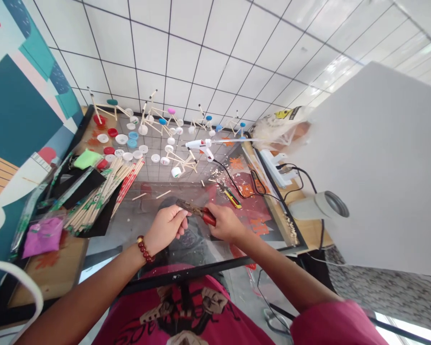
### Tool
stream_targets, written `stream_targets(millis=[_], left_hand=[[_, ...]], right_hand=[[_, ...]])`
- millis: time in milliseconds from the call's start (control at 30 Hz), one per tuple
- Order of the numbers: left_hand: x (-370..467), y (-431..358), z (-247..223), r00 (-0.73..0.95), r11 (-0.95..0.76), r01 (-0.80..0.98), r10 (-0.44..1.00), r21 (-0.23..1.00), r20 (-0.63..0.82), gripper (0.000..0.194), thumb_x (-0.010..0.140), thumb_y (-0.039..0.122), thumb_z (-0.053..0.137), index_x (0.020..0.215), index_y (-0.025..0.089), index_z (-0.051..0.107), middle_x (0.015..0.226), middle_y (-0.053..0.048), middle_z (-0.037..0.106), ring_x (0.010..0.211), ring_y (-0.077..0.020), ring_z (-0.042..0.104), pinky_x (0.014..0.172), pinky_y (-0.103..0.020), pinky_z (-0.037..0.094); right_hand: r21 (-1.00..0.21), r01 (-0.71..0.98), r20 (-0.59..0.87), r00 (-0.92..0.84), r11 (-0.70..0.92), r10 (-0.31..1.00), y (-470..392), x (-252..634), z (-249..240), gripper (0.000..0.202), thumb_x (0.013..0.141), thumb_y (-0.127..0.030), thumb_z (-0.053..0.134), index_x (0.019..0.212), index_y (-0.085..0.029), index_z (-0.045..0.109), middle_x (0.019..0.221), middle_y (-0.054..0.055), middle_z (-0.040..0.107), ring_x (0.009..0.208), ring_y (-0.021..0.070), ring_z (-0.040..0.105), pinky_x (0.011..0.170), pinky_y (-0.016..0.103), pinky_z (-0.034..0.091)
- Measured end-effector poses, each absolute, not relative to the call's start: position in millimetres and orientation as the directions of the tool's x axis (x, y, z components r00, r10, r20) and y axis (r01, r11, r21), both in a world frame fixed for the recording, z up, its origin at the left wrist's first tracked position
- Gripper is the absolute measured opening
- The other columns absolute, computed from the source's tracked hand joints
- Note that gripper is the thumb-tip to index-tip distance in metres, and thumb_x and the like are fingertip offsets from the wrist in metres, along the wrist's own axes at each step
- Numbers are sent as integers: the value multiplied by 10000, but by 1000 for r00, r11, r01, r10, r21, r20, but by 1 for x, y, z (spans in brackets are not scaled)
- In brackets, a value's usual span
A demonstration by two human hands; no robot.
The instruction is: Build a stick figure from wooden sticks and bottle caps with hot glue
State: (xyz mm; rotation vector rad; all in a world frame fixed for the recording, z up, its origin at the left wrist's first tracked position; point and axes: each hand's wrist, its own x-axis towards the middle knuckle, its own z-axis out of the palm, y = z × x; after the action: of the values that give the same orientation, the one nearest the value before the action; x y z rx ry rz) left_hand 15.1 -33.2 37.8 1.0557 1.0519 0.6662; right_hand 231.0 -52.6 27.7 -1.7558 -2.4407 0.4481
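Note:
My right hand (pixel 224 221) is wrapped round the red handles of a pair of pliers (pixel 197 210), whose dark, worn jaws point left. Close by the jaws, my left hand (pixel 167 224) has its thumb and fingers pinched together; whatever small piece they hold, if any, is too small to make out. Both hands hover over the near part of a glass-topped table (pixel 143 256). Beyond them lie two short pieces of wooden stick (pixel 163 194). Right of these rests a yellow utility knife (pixel 232 197) among wood shavings.
A white glue gun (pixel 201 144) with a black cord stands in the middle. Small stick bikes (pixel 183 165) and bottle caps (pixel 122 139) fill the back. Bundled chopsticks (pixel 96 201) and a purple clay bag (pixel 43 235) lie left. A power strip (pixel 278 167) and lamp (pixel 319 205) stand right.

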Motion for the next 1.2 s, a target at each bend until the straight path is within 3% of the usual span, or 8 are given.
stream_targets(millis=[200,267,333,433,600,867,1033,1200], left_hand=[[7,-22,39,457,611,-201,750,765,-478,172,795,284,648,721,134,606,512,11,579,375,-79,472,336,-178,367],[5,-19,40,438,605,-310,776,733,-454,152,788,251,671,723,129,607,554,-5,614,417,-82,524,383,-180,430],[4,-18,42,420,571,-384,808,726,-413,116,791,218,686,828,115,650,645,-26,670,509,-97,609,484,-198,523],[3,-17,45,433,567,-406,810,717,-395,218,811,195,683,1009,107,663,760,-56,719,623,-127,686,605,-243,593],[4,-18,46,434,563,-357,807,745,-402,323,831,197,680,1138,135,601,819,-82,757,651,-146,719,600,-234,590],[4,-17,43,410,548,-308,814,778,-411,323,713,290,814,941,108,675,845,-103,772,693,-162,735,629,-240,596],[5,-17,37,303,400,-235,896,886,-324,369,706,403,810,926,127,705,889,-84,760,747,-167,732,703,-280,607],[7,-22,29,208,192,-6,960,981,-187,224,767,362,739,876,166,747,888,-63,745,750,-175,722,714,-308,614]], right_hand=[[-81,945,260,-288,318,921,-58,231,40,188,909,-317,554,1019,-182,624,845,81,685,737,204,626,634,279,403],[-58,957,327,-251,285,911,-61,233,45,234,925,-386,559,1021,-185,633,863,89,691,753,211,632,643,286,412],[-114,972,311,-162,206,936,-64,236,48,285,911,-432,589,1060,-192,625,923,89,705,797,219,650,634,283,413],[-181,983,164,-1,31,986,-65,245,46,393,873,-489,642,1146,-210,607,998,79,709,832,230,664,615,282,407],[-184,975,7,128,-124,992,-63,261,32,479,837,-543,675,1169,-203,613,1076,109,670,945,275,657,678,326,451],[-178,980,4,86,-84,996,-61,270,12,536,798,-592,707,1129,-178,628,1059,121,641,981,293,638,759,377,494],[-196,979,26,63,-57,998,-61,270,8,553,820,-604,674,1151,-164,627,1047,128,624,983,297,620,792,392,497],[-219,976,99,4,17,995,-60,273,7,463,893,-497,615,1213,-162,627,1102,154,623,1059,315,582,933,452,464]])
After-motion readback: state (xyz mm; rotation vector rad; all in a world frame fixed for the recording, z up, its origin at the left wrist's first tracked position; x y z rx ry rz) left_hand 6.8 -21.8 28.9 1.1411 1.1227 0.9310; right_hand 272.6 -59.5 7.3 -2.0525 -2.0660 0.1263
